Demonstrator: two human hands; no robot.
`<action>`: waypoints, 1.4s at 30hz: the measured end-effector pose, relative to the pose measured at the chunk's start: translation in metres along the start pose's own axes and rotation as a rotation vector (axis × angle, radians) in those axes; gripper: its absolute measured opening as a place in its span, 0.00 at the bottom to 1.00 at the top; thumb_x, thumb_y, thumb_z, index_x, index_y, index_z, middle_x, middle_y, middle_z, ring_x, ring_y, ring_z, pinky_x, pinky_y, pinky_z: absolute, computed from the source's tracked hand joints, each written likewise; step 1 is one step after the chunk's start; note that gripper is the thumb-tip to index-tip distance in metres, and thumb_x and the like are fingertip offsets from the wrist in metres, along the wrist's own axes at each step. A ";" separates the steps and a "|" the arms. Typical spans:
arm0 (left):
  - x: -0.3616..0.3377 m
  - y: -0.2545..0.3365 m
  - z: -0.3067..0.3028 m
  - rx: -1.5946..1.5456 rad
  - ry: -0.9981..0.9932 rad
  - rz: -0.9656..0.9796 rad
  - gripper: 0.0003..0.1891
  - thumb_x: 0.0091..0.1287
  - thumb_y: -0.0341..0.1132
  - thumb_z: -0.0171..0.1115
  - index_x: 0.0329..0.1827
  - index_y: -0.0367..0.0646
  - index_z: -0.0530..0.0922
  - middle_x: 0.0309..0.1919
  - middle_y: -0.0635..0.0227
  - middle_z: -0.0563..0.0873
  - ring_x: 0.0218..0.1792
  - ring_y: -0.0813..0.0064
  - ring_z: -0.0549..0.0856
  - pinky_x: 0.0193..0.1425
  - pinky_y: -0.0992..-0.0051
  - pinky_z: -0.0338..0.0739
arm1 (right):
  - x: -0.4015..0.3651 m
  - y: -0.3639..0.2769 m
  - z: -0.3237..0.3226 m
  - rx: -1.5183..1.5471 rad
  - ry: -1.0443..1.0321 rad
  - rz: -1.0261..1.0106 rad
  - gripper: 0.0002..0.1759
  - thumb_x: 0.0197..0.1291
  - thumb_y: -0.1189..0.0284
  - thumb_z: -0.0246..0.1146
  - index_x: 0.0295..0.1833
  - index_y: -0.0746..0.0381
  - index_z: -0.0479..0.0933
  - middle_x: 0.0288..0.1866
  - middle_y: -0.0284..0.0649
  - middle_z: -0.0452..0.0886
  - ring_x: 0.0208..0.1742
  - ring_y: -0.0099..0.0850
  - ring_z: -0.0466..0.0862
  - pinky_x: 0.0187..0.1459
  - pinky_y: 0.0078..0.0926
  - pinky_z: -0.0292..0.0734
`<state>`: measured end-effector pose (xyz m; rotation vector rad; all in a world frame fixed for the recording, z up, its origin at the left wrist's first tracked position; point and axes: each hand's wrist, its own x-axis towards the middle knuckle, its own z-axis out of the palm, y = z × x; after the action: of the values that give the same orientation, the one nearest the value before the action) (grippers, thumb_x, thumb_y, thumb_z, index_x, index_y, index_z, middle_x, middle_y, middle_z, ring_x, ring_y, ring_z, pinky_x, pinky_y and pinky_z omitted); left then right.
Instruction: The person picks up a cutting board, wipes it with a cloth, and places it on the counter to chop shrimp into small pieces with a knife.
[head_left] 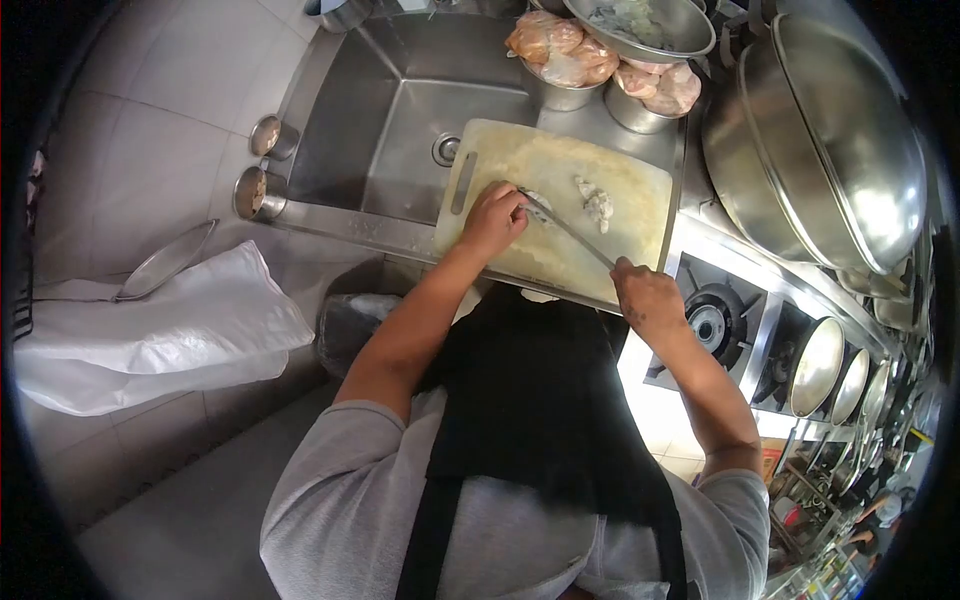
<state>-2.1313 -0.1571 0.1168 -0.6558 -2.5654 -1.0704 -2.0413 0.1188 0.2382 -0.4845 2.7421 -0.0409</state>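
1. Left hand pins a meat piece to the board.
2. Right hand grips the knife, blade against that piece.
3. Few cut bits lie beyond the knife; chicken farther off looks uncut.

There is one cutting board over one sink. On it are one knife and two clumps of meat. Behind stand three metal bowls, two of them heaped with raw chicken. At the left are two small round tins and one white sack.
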 end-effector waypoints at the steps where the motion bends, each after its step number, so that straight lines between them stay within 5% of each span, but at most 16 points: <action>1: 0.000 -0.001 0.001 0.004 -0.003 0.010 0.09 0.54 0.24 0.69 0.39 0.39 0.81 0.40 0.60 0.82 0.46 0.55 0.82 0.50 0.61 0.79 | 0.001 -0.003 0.000 -0.002 -0.002 -0.002 0.13 0.75 0.64 0.53 0.46 0.62 0.75 0.32 0.48 0.86 0.35 0.44 0.90 0.36 0.40 0.85; 8: -0.001 -0.002 0.002 0.021 -0.005 0.011 0.09 0.52 0.25 0.69 0.36 0.39 0.81 0.39 0.60 0.82 0.46 0.56 0.82 0.51 0.60 0.78 | 0.053 -0.031 0.050 0.176 -0.073 0.058 0.12 0.70 0.74 0.50 0.53 0.67 0.74 0.42 0.57 0.87 0.46 0.52 0.89 0.45 0.47 0.85; 17: 0.001 -0.006 -0.008 0.036 -0.070 0.057 0.11 0.52 0.27 0.71 0.38 0.41 0.80 0.42 0.62 0.82 0.48 0.56 0.82 0.54 0.60 0.77 | 0.025 0.013 0.033 0.626 0.077 0.076 0.21 0.74 0.58 0.56 0.46 0.68 0.77 0.35 0.62 0.82 0.44 0.62 0.83 0.45 0.53 0.76; 21: 0.032 0.016 -0.020 0.054 -0.184 0.114 0.16 0.53 0.29 0.71 0.46 0.42 0.82 0.53 0.63 0.81 0.59 0.59 0.78 0.66 0.59 0.71 | 0.004 0.019 0.010 0.697 0.008 0.190 0.21 0.75 0.58 0.55 0.46 0.68 0.77 0.34 0.63 0.82 0.42 0.62 0.83 0.43 0.53 0.75; 25: 0.063 0.011 -0.012 0.043 -0.413 0.281 0.21 0.54 0.31 0.70 0.53 0.44 0.82 0.59 0.64 0.81 0.65 0.62 0.75 0.72 0.60 0.66 | -0.014 0.014 -0.012 0.705 0.187 0.278 0.20 0.75 0.58 0.55 0.43 0.67 0.77 0.31 0.62 0.81 0.40 0.62 0.83 0.39 0.53 0.74; 29: 0.073 -0.003 0.001 0.057 -0.530 0.352 0.18 0.55 0.33 0.70 0.50 0.44 0.83 0.54 0.63 0.82 0.62 0.60 0.77 0.70 0.59 0.68 | -0.025 -0.003 -0.006 0.698 0.394 0.410 0.19 0.75 0.58 0.55 0.41 0.65 0.76 0.30 0.61 0.82 0.39 0.63 0.83 0.39 0.55 0.75; 32: 0.063 0.013 0.003 0.139 -0.612 0.216 0.15 0.55 0.34 0.69 0.46 0.44 0.83 0.48 0.63 0.83 0.59 0.58 0.78 0.69 0.59 0.69 | -0.016 0.002 0.035 0.540 0.339 0.405 0.19 0.75 0.58 0.54 0.42 0.64 0.76 0.30 0.61 0.82 0.37 0.62 0.84 0.39 0.56 0.77; 35: 0.043 0.017 0.011 0.203 -0.382 0.116 0.13 0.56 0.35 0.69 0.44 0.44 0.83 0.44 0.62 0.83 0.55 0.56 0.79 0.66 0.59 0.71 | -0.018 0.004 0.054 0.529 0.300 0.427 0.18 0.76 0.58 0.53 0.44 0.63 0.77 0.31 0.59 0.84 0.37 0.60 0.85 0.40 0.56 0.79; 37: 0.035 0.024 0.015 0.274 -0.294 -0.139 0.14 0.56 0.36 0.70 0.44 0.43 0.83 0.44 0.59 0.83 0.54 0.54 0.80 0.65 0.56 0.72 | -0.020 0.001 0.056 0.515 0.290 0.446 0.18 0.76 0.58 0.52 0.45 0.62 0.77 0.31 0.59 0.84 0.37 0.59 0.85 0.41 0.55 0.79; 40: 0.032 0.036 0.017 0.234 -0.020 0.015 0.14 0.57 0.35 0.70 0.45 0.41 0.83 0.43 0.58 0.83 0.52 0.52 0.81 0.62 0.57 0.74 | -0.019 -0.002 0.055 0.511 0.151 0.418 0.18 0.76 0.58 0.52 0.46 0.62 0.77 0.32 0.58 0.85 0.39 0.57 0.86 0.42 0.54 0.80; 42: 0.039 0.026 0.018 0.126 -0.155 0.063 0.14 0.58 0.33 0.69 0.46 0.40 0.82 0.44 0.58 0.83 0.51 0.52 0.81 0.60 0.57 0.75 | -0.017 -0.005 0.059 0.448 0.129 0.381 0.17 0.76 0.59 0.52 0.45 0.62 0.78 0.32 0.57 0.85 0.38 0.56 0.87 0.42 0.54 0.80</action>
<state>-2.1526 -0.1161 0.1362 -0.8102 -2.6966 -0.8600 -2.0043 0.1219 0.1895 0.1674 2.7766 -0.5899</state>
